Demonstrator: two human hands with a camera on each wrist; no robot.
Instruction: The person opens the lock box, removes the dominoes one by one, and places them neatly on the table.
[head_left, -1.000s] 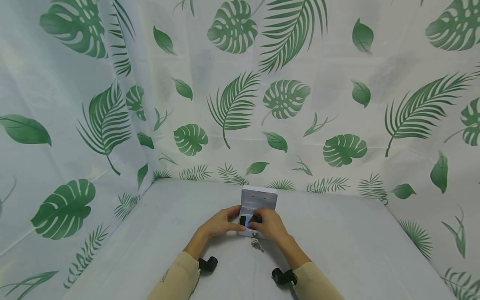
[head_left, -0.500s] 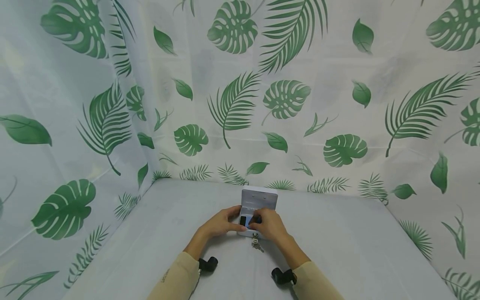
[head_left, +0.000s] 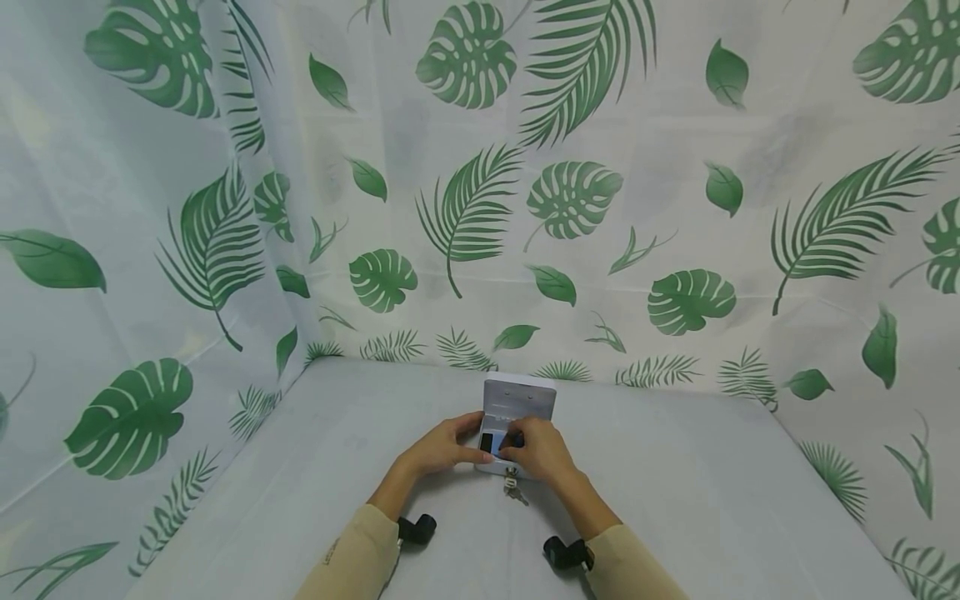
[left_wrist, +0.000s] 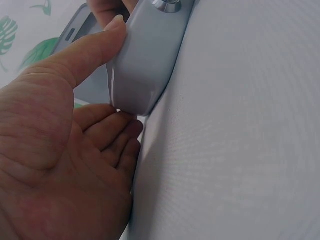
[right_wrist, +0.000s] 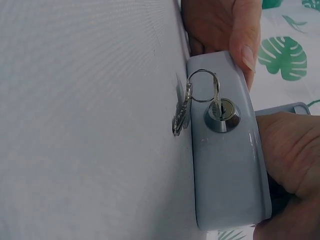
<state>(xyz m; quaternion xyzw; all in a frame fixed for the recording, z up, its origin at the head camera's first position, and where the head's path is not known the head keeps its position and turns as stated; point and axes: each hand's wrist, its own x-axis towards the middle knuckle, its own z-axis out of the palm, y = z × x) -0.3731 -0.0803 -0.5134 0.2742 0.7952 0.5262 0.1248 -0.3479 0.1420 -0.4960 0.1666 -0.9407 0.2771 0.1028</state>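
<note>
Partly hidden: box (right_wrist: 227,170) | left hand (head_left: 442,444): pinching its side | right hand (head_left: 543,450): over it, can't tell grip

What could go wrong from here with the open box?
1. The raised grey rectangular lid could drop onto the right hand, which reaches into the box.
2. The silver metal keys hang from the round silver lock at the front; a brushing wrist might snag or bend the inserted one.
3. The grey, rectangular, metal-looking box might shift if the left hand, at its left side, loosens.
</note>
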